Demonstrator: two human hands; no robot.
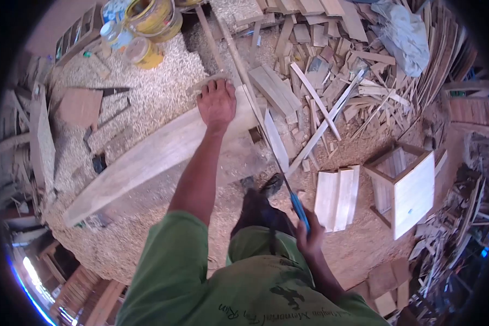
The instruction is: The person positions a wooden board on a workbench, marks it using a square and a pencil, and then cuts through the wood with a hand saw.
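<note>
Fingers of the right hand (308, 234) are wrapped tight around the blue handle (299, 209) of a long thin saw (266, 142), low in the view near the person's green shirt. From that grip the blade runs up and away to the left, its long axis slanting across the end of the plank (146, 160) on the sawdust floor (163, 92). The left hand (218, 103) lies flat on that plank near its far end, fingers spread and pressing down, just left of where the blade crosses. The plank's own long axis runs from there down to the lower left, roughly across the blade's line. So the left hand is the nearer one to the wood; the right is well back. Offcuts (309, 92) and an open wooden box (405, 187) lie to the right.
</note>
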